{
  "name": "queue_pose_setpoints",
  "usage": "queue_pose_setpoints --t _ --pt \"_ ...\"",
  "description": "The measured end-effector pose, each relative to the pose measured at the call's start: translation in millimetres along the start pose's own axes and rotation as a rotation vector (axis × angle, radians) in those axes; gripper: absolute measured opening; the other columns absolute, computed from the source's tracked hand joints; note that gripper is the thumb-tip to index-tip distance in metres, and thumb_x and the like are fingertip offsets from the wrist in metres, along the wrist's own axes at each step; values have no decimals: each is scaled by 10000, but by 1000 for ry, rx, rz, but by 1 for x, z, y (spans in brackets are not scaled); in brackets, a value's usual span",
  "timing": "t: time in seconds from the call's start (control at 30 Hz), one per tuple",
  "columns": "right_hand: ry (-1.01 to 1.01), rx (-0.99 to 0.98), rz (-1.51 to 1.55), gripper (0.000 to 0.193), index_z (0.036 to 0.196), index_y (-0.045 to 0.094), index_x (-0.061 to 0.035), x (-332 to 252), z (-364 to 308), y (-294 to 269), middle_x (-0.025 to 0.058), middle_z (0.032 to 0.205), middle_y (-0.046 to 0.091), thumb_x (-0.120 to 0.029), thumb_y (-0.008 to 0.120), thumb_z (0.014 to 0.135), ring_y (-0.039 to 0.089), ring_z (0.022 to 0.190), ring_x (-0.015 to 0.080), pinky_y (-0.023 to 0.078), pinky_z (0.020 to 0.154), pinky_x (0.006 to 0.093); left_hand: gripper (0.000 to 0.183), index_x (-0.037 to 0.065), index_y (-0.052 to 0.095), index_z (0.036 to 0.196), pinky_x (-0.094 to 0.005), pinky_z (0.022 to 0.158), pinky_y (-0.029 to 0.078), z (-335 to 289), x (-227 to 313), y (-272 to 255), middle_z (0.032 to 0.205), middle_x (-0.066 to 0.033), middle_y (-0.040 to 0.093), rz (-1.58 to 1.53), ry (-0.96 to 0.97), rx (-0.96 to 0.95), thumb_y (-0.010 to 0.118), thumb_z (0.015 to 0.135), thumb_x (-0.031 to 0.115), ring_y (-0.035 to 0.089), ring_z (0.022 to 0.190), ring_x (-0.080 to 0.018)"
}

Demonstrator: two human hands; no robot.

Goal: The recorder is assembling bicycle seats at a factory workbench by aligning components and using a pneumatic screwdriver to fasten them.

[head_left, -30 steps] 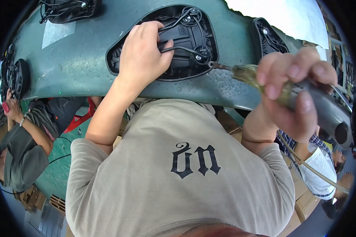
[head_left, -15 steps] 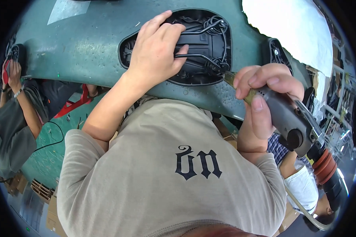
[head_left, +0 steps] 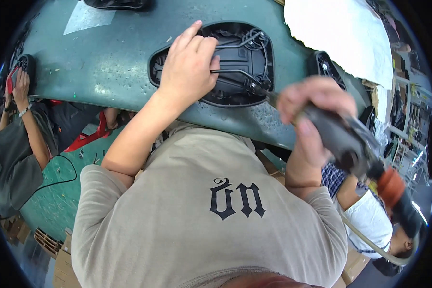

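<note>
An upside-down black bicycle saddle lies on the green table, its wide end to the right. Its underside shows two bent metal rails and coil springs at the wide end. My left hand grips the saddle near its narrow end, its thumb against the near rail and its fingers reaching to the far side. In my right hand, smeared by motion, is a dark pneumatic hand tool with a hose. The tool's thin nose points at the near spring in the saddle's wide end. Its exact contact cannot be made out.
Another saddle lies at the far edge and a third black saddle to the right. A white sheet covers the table's far right. A co-worker handles a black part and a red tool at left; another person sits lower right.
The whole view has shifted slightly, and the saddle appears a bit lower. My right hand and the tool have become blurred by motion. My left hand keeps its hold.
</note>
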State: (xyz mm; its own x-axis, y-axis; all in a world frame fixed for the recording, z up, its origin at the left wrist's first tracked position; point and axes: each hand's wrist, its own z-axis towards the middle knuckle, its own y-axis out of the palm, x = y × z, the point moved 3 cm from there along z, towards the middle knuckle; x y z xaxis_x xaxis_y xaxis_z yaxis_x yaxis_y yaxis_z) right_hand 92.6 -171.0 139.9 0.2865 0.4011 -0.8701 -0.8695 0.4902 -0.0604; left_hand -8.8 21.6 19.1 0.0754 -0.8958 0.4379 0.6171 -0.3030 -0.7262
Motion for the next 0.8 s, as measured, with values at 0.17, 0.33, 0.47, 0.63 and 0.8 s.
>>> queue_pose_setpoints --t 0.17,0.33,0.47,0.63,0.8 --pt "-231 71 -38 424 1313 510 -32 -44 -15 -35 221 1135 595 -66 658 918 643 704 221 552 676 421 210 31 618 1019 -509 1059 468 -4 -6 -15 996 -156 660 -29 -40 10 691 823 9 583 1283 -428" --pt "-35 460 -85 408 1297 522 55 -28 -60 -113 305 1211 554 -26 568 900 608 680 237 522 682 422 242 25 593 978 -556 985 502 -52 -66 -86 918 -158 651 214 -303 150 672 753 -18 631 1140 -458" --pt "256 771 -104 328 1263 540 71 2 -93 -145 293 1301 610 30 554 938 625 666 200 549 646 370 431 -52 607 1008 -467 969 521 -98 -149 -155 1021 -241 684 337 -1109 323 801 884 312 670 1083 -393" --pt "630 1012 -158 242 1192 593 55 51 -92 -164 204 1293 695 -10 613 960 647 610 184 569 559 349 691 -126 525 1348 -383 1042 473 -66 -223 -175 1281 -227 636 -112 -882 697 841 863 250 629 1137 -273" --pt "853 956 -118 268 1157 572 44 77 -100 -150 247 1349 637 -32 658 915 642 574 201 563 533 367 391 2 605 1236 -417 1117 427 -14 -96 -97 1300 -173 626 -23 -225 472 723 864 21 592 1245 -316"
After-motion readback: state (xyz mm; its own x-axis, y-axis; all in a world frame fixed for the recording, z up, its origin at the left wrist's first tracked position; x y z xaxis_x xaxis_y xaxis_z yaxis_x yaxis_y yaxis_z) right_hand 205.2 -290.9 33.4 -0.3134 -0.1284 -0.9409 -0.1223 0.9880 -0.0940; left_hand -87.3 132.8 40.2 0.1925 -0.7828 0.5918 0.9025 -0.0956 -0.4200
